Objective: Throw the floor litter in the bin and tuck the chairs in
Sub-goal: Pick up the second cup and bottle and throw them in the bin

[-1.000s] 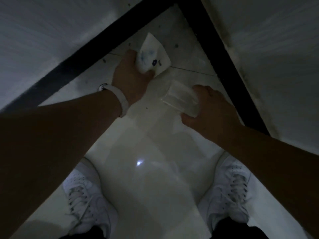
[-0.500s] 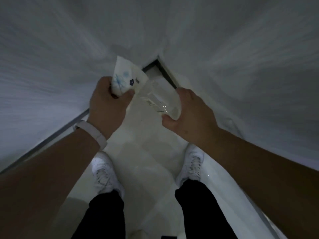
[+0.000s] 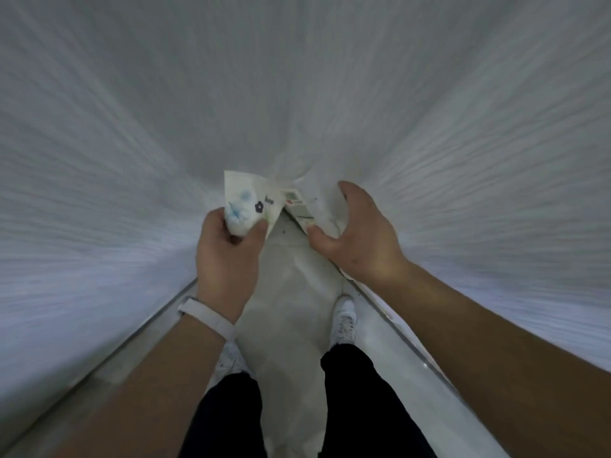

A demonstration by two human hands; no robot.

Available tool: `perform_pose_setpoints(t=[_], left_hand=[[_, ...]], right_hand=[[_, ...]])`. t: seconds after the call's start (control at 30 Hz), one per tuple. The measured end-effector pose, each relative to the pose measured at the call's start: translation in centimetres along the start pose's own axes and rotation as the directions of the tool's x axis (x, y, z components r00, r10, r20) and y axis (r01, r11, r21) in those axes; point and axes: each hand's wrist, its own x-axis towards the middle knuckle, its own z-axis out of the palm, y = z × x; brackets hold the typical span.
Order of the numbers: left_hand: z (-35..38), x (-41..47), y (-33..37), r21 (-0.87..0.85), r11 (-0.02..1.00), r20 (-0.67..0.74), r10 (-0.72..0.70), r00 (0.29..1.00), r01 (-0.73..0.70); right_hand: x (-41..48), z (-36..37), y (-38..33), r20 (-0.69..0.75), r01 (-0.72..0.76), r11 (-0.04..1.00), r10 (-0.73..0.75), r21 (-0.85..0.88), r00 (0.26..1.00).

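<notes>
From the head camera, looking straight down: both hands are up in front of the body and both are loaded. The left hand (image 3: 228,256) is pinched shut on a white wrapper (image 3: 246,206) with blue flower print, thumb across the front, fingers curled behind, and the sheet sticks up and away from the knuckles, its long edge pointing forward. The right hand (image 3: 355,239) is cupped around a clear plastic cup (image 3: 314,206) (hard to read, it is see-through and blurred, only a printed label shows plainly), thumb low at the near end, fingers arched over the far side, so it is a loose wrap, not a tight squeeze. The cup's long axis runs forward and slightly left, toward the wrapper, and the two pieces of litter nearly touch at the middle. Below them lie the pale floor (image 3: 291,292) and two white shoes; pale smeared surfaces fill either side. No bin shows anywhere, and no chair either, so which hand is nearer the drop cannot be told. My guess: the carry to the bin comes next, and with both pieces level, either hand can let go first.
</notes>
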Motion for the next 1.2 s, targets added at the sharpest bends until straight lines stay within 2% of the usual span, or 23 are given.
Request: perform_pose_setpoints(t=[0.13, 0.4, 0.53, 0.63, 0.77, 0.9, 1.07, 1.2], left_hand=[[-2.6, -3.2, 6.0, -0.009, 0.996, 0.009, 0.092, 0.996, -0.092], [-6.7, -5.8, 14.0, -0.141, 0.961, 0.113, 0.255, 0.96, -0.238], [-9.1, -6.8, 16.5, -0.139, 0.957, 0.073, 0.268, 0.961, -0.256], [-9.8, -8.1, 18.1, -0.111, 0.961, 0.015, 0.255, 0.967, -0.252], [-10.4, -10.5, 20.1, -0.192, 0.955, -0.122, 0.207, 0.971, -0.228], [-11.9, -13.2, 20.9, -0.177, 0.956, -0.33, 0.167, 0.929, -0.235], [-15.5, -17.8, 20.9, -0.144, 0.954, -0.577, 0.135, 0.805, -0.264], [-19.5, -22.7, 19.5, -0.126, 0.951, -0.734, 0.103, 0.671, -0.284]], right_hand=[[-3.2, -4.4, -4.0, -0.067, -0.02, 0.997, 0.024, 0.072, 0.997], [-9.8, -10.4, -9.7, -0.227, -0.024, 0.99, 0.055, 0.137, 0.972], [-11.1, -11.7, -11.6, -0.238, 0.002, 0.982, 0.043, 0.187, 0.97], [-10.5, -12.7, -12.3, -0.193, 0.063, 0.966, -0.014, 0.251, 0.981], [-8.8, -14.1, -13.3, -0.111, 0.148, 0.937, -0.119, 0.316, 0.987], [-7.6, -14.8, -15.1, 0.014, 0.254, 0.902, -0.276, 0.35, 0.961], [-8.0, -14.5, -19.1, 0.096, 0.382, 0.83, -0.454, 0.406, 0.886], [-11.8, -12.4, -22.4, 0.197, 0.463, 0.751, -0.601, 0.471, 0.774]])
